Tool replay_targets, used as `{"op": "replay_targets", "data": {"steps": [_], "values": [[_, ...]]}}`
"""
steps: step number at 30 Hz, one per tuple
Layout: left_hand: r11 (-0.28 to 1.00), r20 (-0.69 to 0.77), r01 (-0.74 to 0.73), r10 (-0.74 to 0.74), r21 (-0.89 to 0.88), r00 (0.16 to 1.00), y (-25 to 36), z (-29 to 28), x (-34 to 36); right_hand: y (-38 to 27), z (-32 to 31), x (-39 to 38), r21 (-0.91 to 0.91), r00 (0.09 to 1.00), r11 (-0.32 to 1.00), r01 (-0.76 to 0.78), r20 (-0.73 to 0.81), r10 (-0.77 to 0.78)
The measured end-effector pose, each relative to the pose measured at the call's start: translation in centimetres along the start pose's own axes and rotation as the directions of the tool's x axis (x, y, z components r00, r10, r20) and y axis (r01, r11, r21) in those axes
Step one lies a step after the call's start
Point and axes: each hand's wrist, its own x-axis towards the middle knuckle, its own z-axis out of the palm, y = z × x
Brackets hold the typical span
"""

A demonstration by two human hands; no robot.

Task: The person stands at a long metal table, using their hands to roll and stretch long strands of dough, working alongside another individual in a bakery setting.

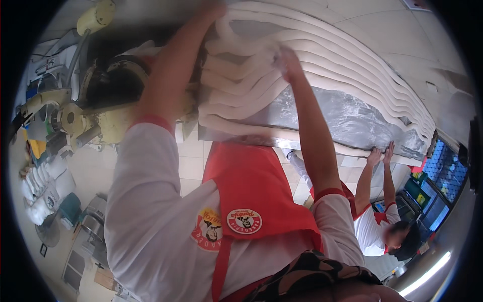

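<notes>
Long pale dough ropes (347,60) lie side by side along a floured metal worktable (332,108). Toward the left they bend and fan out. My right hand (288,64), whitened with flour, is over the ropes near their bend; its fingers look curled round one of them, though motion softens the outline. My left hand (215,9) reaches to the table's far left end, by the end of the farthest rope. It is smeared by motion and partly cut off by the dark upper rim, so its fingers cannot be read. One separate rope (251,130) runs along the near edge.
At the right, a co-worker (377,226) in white and red rests both hands (381,153) at the table's near edge. A cream-coloured machine (113,123) with rollers and levers stands left of the table. A tiled floor (191,156) shows below.
</notes>
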Motion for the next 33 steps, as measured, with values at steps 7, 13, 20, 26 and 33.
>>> {"op": "replay_targets", "data": {"steps": [7, 13, 20, 26, 33], "values": [[0.991, 0.192, 0.05, -0.025, -0.126, 0.981, 4.3, 3.3, -13.0, 0.9, -2.9, -4.4, -0.358, 0.901, 0.933, 0.027, -0.396, -0.178], [0.998, -0.001, -0.03, 0.03, 0.055, 1.0, 7.2, 0.0, -19.4, 5.9, -5.2, -16.3, -0.106, 0.848, 0.993, -0.055, -0.53, -0.009], [0.989, -0.067, 0.084, -0.093, -0.124, 0.993, 5.6, -2.5, -14.1, 6.2, -9.9, -26.8, -0.074, 0.69, 0.992, -0.106, -0.724, 0.019], [0.961, -0.098, -0.201, 0.185, -0.188, 0.978, 12.2, 0.0, -22.9, 8.2, -9.2, -30.7, -0.158, 0.697, 0.981, -0.117, -0.716, -0.032], [0.947, 0.218, -0.314, 0.322, -0.071, 0.921, 15.3, 0.9, -27.4, 17.8, -7.6, -42.8, -0.581, 0.801, 0.811, -0.072, -0.518, -0.3]]}}
